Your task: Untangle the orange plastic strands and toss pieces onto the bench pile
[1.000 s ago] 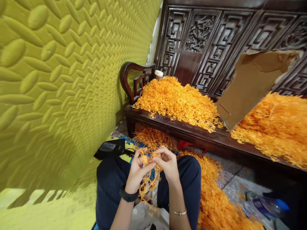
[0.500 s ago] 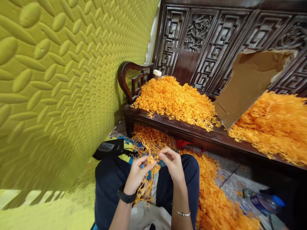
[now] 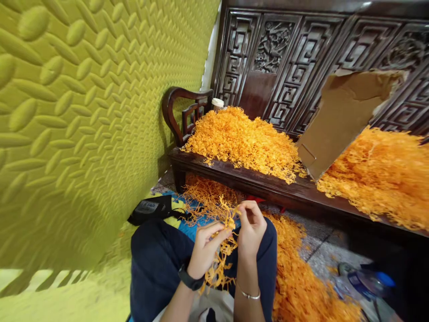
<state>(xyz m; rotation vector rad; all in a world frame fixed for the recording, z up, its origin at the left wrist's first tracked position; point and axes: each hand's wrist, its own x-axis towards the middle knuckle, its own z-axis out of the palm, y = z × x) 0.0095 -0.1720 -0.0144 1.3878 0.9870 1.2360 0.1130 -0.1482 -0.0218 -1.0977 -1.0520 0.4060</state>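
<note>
My left hand [image 3: 209, 247] pinches a tangled cluster of orange plastic strands [image 3: 221, 268] between thumb and fingers, above my lap. Loose ends hang below it toward my lap, and others stick up past the fingertips. Close by on the right, my right hand [image 3: 250, 229] is closed on strands of the same cluster, its fingertips partly turned from view. A dark band is on my left wrist and a thin bangle on my right.
A dark carved wooden bench [image 3: 217, 172] stands ahead, bearing an orange heap [image 3: 241, 141] and a leaning cardboard piece [image 3: 345, 120]. More orange strands [image 3: 298, 273] cover the floor at right, near a plastic bottle [image 3: 368, 284]. A black pouch [image 3: 149, 209] lies beside the yellow padded wall [image 3: 100, 134].
Both hands have shifted right with the strands. My right hand has risen slightly and turned, and the cluster now stands up higher between the hands.
</note>
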